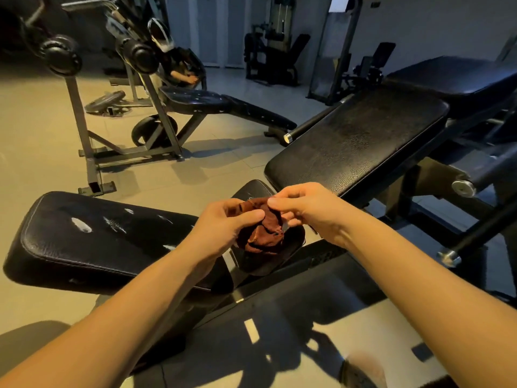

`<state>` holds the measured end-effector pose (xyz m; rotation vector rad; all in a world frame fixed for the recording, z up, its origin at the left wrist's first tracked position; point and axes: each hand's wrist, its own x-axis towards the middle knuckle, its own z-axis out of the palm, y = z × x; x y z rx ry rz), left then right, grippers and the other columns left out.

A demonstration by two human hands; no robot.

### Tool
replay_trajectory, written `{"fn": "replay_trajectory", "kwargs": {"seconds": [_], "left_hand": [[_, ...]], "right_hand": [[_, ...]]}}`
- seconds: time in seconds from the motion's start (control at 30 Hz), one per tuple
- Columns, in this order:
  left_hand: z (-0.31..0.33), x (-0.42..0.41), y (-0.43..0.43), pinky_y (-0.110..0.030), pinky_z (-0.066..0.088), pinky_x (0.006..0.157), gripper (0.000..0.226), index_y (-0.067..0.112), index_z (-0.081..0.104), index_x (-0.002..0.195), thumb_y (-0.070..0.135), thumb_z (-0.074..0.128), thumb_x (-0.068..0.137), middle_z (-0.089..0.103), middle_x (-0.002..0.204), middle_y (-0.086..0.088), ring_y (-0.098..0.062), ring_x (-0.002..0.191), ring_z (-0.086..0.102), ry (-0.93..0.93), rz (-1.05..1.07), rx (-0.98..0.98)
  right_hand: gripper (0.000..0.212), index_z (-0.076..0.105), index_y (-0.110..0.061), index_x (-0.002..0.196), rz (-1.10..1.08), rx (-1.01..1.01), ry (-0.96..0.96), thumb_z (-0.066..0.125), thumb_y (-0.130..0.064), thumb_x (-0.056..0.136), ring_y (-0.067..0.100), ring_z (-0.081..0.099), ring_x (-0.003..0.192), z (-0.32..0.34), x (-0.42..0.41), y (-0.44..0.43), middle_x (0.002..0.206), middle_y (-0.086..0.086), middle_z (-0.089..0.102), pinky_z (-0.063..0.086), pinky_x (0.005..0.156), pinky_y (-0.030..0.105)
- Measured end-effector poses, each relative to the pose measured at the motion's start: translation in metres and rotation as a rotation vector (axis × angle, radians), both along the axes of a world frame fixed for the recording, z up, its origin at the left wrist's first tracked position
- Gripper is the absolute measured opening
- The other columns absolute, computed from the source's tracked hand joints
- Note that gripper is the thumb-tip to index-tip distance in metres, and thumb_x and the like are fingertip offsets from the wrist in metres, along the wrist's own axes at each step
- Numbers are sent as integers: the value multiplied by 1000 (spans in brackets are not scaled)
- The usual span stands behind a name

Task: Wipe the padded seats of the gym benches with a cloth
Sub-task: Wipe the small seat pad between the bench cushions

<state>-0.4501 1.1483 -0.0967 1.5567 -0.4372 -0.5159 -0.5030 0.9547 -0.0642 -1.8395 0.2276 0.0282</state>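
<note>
— What are your hands doing?
— I'm holding my bare left hand point(223, 224) and bare right hand point(306, 208) close together in front of me, both gripping a crumpled rust-brown cloth point(265, 236).
— And the fingers?
— My left thumb is pressing across its top while the fingers are curling round the far side. My right fingertips point(273, 203) are pinching its upper edge.
— The arms?
— My left forearm point(126, 303) and right forearm point(405, 275) are stretching forward, angling in toward each other.

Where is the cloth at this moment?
In the head view's centre, the brown cloth is bunched between left hand and right hand, over a small pad.
</note>
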Motion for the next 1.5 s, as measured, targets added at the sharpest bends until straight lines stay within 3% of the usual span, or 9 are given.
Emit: {"fn": "replay_trajectory", "kwargs": {"seconds": [0.1,0.2,0.27,0.37,0.63,0.83,1.0,1.2,1.5], "left_hand": [[-8,18,3,-39,62,85,19,11,71,112,17,70,94,79,98,-7,-23,91,77,16,176,-25],[-19,44,11,-37,58,89,10,18,70,105,16,70,95,76,100,-4,-22,96,74,-166,297,154],[-24,56,7,-39,54,94,15,25,64,109,18,68,97,70,110,0,-20,103,69,-240,296,263],[-37,64,-15,-47,56,92,14,26,60,110,16,61,100,66,110,-1,-23,101,68,-226,234,315],[-71,58,-59,-29,47,95,24,26,63,118,15,51,100,63,115,7,-9,109,57,-545,386,442],[-81,46,-66,-13,40,82,22,30,65,119,42,56,102,55,107,11,-1,97,53,-653,440,427],[-71,49,-68,-28,50,96,15,26,73,110,29,66,98,67,106,10,-4,102,59,-566,495,374],[-57,11,-68,-6,42,96,44,31,62,129,18,76,89,66,115,20,8,112,58,-613,282,328],[-50,87,-76,-19,48,83,11,18,70,93,18,79,87,69,90,9,0,88,62,-547,391,430]], "right_hand": [[13,74,-4,102,-26,-92,-67,69,-14,95,11,60,71,-3,17,-8,81,5,74,47,65,21],[11,73,-18,102,-101,-758,-198,68,-24,94,12,65,86,-4,29,-29,93,-3,72,51,81,29],[12,71,-21,103,-97,-928,-254,66,-27,95,14,63,89,-3,34,-38,95,-5,69,52,82,33],[11,70,-20,101,-35,-986,-319,63,-28,96,17,60,88,-5,43,-42,92,-7,63,50,85,38],[22,68,-25,107,166,-1258,-384,63,-42,94,17,56,101,-15,45,-54,105,-7,60,41,94,37],[34,69,-25,118,277,-1335,-398,60,-49,95,15,53,114,-16,37,-62,123,-7,61,40,106,38],[84,50,-26,145,442,-1476,-277,51,-80,81,14,34,143,-11,31,-62,151,-5,44,17,124,41],[100,36,-22,154,488,-1545,-243,51,-85,78,16,18,153,-10,28,-65,163,-2,30,5,127,44],[96,45,-21,148,463,-1556,-285,50,-85,76,18,26,151,-16,27,-68,158,-1,39,11,126,46]]}}
